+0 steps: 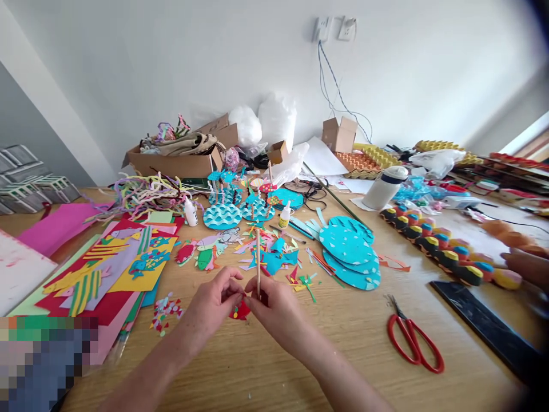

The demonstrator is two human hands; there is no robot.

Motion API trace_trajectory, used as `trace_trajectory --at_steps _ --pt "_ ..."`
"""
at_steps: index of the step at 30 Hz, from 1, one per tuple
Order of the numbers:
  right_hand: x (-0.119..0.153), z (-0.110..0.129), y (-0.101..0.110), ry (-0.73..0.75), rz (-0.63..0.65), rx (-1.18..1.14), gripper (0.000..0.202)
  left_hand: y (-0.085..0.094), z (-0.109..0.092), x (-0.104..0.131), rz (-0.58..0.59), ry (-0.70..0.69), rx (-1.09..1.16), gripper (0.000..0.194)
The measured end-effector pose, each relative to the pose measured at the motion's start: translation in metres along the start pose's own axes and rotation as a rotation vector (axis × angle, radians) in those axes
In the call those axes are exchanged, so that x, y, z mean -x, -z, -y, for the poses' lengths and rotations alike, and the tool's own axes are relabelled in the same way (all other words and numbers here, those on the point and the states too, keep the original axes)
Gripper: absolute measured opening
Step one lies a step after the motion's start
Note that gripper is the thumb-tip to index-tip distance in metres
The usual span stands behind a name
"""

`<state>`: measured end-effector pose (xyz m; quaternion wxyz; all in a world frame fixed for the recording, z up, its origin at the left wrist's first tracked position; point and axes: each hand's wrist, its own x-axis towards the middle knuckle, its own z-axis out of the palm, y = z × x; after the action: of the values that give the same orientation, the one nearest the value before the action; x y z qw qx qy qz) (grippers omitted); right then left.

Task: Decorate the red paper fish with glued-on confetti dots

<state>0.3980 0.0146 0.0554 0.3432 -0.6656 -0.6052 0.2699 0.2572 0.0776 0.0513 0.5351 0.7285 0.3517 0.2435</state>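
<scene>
My right hand (pixel 277 303) is closed around a thin wooden stick (pixel 258 257), which stands almost upright above the fingers. Close beside it, my left hand (pixel 214 300) has its thumb and fingers pinched together; what is between them is too small to tell. A red paper piece with small yellowish dots (pixel 239 310) shows just below the fingertips of both hands, partly covered by them. Beyond the hands lie cut paper fish (pixel 206 257) and blue paper scraps (pixel 277 260). A pile of tiny paper bits (pixel 165 312) is left of my left hand.
Red-handled scissors (pixel 414 337) lie at right, near a black strip (pixel 480 320). Blue discs (pixel 351 257) are stacked right of centre. Glue bottles (pixel 285 215) stand behind. Coloured paper sheets (pixel 115 274) cover the left. Another person's hand (pixel 527 266) reaches in at far right.
</scene>
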Motion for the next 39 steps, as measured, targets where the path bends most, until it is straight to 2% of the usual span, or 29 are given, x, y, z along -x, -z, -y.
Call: trace_trajectory --at_steps 7,13,19,25,29,34,39 --pt "-0.006 0.001 0.001 -0.003 0.027 0.097 0.011 -0.002 0.003 -0.002 0.008 -0.011 -0.054 0.011" --pt "-0.006 -0.004 0.007 -0.041 0.056 -0.116 0.009 0.004 0.002 -0.003 -0.071 -0.005 -0.104 0.012" --pt "-0.010 -0.005 0.010 -0.084 0.077 -0.280 0.007 0.006 0.006 -0.005 0.006 0.115 0.167 0.023" --pt "-0.013 -0.004 0.007 -0.096 0.113 -0.369 0.006 0.000 0.006 -0.004 0.055 0.007 0.066 0.018" --pt "-0.012 -0.001 0.007 -0.095 0.140 -0.347 0.007 0.000 0.006 -0.004 0.035 -0.006 0.068 0.012" --pt "-0.011 0.003 0.016 -0.111 0.135 -0.299 0.006 0.021 0.011 -0.002 -0.069 0.018 0.010 0.009" --pt "-0.002 0.008 0.042 -0.122 0.072 -0.420 0.009 0.051 0.016 0.005 -0.160 0.108 -0.011 0.012"
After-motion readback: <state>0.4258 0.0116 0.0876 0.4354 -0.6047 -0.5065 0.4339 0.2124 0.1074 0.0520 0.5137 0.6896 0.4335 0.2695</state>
